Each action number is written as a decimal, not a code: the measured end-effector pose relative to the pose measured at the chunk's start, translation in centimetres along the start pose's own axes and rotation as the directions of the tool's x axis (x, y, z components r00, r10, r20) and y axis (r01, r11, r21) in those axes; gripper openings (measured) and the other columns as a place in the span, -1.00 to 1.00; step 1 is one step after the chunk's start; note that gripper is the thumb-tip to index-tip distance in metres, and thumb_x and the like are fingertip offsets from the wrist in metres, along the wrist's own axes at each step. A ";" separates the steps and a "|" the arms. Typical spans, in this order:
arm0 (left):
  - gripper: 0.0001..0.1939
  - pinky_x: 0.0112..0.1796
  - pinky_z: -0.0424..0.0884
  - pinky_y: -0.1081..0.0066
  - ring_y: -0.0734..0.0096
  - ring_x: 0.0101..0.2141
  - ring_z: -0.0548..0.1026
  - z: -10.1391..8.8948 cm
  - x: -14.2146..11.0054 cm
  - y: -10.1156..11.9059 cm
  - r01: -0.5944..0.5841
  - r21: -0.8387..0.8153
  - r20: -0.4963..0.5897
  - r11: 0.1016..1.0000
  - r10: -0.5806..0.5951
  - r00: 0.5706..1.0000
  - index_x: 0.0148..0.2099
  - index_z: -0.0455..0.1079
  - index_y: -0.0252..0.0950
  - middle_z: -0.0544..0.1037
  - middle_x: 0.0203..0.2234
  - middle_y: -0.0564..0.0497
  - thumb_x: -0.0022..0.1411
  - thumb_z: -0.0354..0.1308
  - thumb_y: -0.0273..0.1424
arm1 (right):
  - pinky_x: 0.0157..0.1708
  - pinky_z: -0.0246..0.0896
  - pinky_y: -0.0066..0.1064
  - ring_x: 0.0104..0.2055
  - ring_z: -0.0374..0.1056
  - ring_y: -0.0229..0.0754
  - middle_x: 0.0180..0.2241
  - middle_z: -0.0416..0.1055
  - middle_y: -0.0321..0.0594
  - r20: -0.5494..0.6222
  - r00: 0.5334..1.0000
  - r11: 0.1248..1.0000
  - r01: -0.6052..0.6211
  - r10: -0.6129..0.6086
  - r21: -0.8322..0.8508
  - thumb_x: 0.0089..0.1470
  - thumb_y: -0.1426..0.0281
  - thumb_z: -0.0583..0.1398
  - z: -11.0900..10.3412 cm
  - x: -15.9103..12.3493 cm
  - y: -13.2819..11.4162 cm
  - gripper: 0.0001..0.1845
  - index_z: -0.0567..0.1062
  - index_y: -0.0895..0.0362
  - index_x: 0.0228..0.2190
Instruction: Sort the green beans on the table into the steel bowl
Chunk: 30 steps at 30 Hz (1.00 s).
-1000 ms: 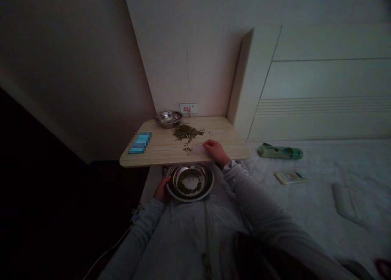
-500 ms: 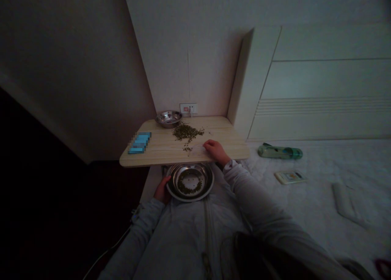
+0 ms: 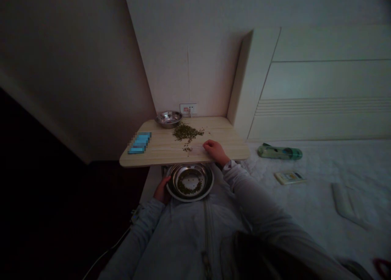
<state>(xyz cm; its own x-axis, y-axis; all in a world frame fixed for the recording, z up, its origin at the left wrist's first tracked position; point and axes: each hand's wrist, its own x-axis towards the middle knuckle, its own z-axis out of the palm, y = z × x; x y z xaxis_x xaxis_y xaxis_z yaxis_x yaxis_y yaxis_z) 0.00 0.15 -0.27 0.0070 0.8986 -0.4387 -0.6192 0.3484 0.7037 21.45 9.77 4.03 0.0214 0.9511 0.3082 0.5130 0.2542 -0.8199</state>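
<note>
On my lap, below the table's front edge, rests a steel bowl (image 3: pixel 210 186) with a ring of small green grains along its bottom. My left hand (image 3: pixel 163 189) grips the bowl's left rim, thumb over the edge. Above the wooden table (image 3: pixel 161 149), my right hand (image 3: pixel 215 152) is closed with its fingertips pinched. A pale, see-through flat piece (image 3: pixel 198 149) shows faintly at those fingertips; its exact kind is unclear. Left of it lie a few stray grains, and behind them a loose pile of green grains (image 3: pixel 185 131) spreads over the tabletop.
A second steel bowl (image 3: pixel 169 119) stands at the table's back left corner. The phone (image 3: pixel 140 143) with a blurred-out screen lies at the left. A wall socket (image 3: pixel 188 108) is behind. On the bed are a green bottle (image 3: pixel 279 152) and another phone (image 3: pixel 290 178).
</note>
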 end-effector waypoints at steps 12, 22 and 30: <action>-0.83 -0.39 0.34 0.46 0.36 -0.48 0.46 -0.3 0.3 -0.2 -0.001 0.006 -0.007 1.000 0.001 1.000 -0.56 0.40 -0.30 0.47 -0.75 0.04 -0.06 0.00 -0.46 | -0.50 0.01 -0.52 -0.54 0.15 -0.35 -0.61 0.29 -0.32 0.088 0.996 1.000 -0.003 0.001 0.021 -0.23 0.35 0.04 0.0 0.0 0.0 -0.81 0.39 0.19 -0.57; -0.83 -0.40 0.34 0.47 0.38 -0.50 0.46 0.0 0.0 0.0 -0.011 0.005 -0.007 1.000 0.011 1.000 -0.56 0.40 -0.33 0.48 -0.72 0.03 -0.07 -0.01 -0.47 | -0.49 0.01 -0.52 -0.54 0.15 -0.35 -0.62 0.28 -0.34 0.203 0.979 1.000 0.013 -0.018 0.025 -0.23 0.33 0.05 -0.2 -0.1 0.0 -0.80 0.39 0.20 -0.58; -0.84 -0.40 0.34 0.47 0.40 -0.52 0.46 0.1 -0.2 0.0 -0.020 -0.005 0.008 1.000 0.020 1.000 -0.58 0.40 -0.32 0.48 -0.72 0.04 -0.08 0.01 -0.46 | -0.49 0.01 -0.53 -0.55 0.15 -0.36 -0.62 0.30 -0.34 0.296 0.954 0.998 0.024 -0.039 0.056 -0.22 0.32 0.05 -0.2 -0.1 0.2 -0.80 0.39 0.19 -0.57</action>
<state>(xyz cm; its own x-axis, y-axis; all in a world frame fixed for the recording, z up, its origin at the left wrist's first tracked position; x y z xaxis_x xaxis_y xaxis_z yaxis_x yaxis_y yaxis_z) 0.06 0.04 -0.11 0.0008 0.9075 -0.4201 -0.6231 0.3291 0.7096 21.71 9.73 3.90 -0.2536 0.9498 0.1833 0.4649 0.2859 -0.8380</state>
